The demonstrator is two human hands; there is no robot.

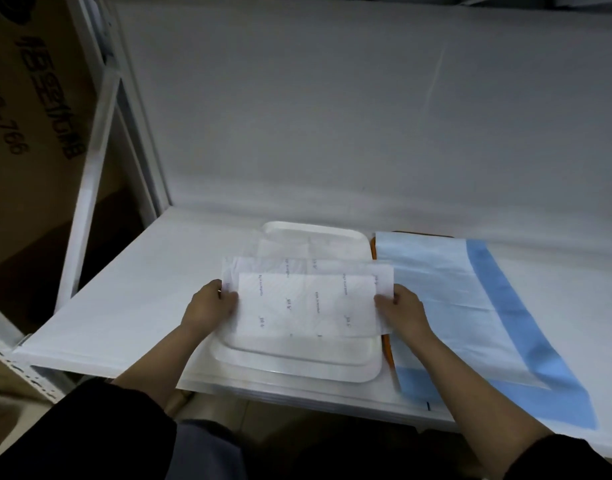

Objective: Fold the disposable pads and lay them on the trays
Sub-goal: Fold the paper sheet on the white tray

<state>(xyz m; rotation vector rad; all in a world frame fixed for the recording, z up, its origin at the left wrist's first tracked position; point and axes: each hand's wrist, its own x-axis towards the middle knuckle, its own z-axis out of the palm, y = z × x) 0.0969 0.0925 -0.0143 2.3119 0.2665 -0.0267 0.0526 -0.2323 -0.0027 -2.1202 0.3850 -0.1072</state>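
A white disposable pad (306,303) with small printed marks is folded over itself and held just above a white tray (297,362) on the table. My left hand (211,306) grips the pad's left edge, thumb on top. My right hand (403,311) pinches its right edge. The pad's far part lies across the tray's back half. To the right, a light blue pad (453,306) with a darker blue border lies spread over an orange tray (387,348), of which only a thin edge shows.
The table (141,289) is covered in white sheeting that also runs up the back wall. A white metal shelf frame (90,188) and a brown cardboard box (31,116) stand at the left. The table's front edge is close to my body.
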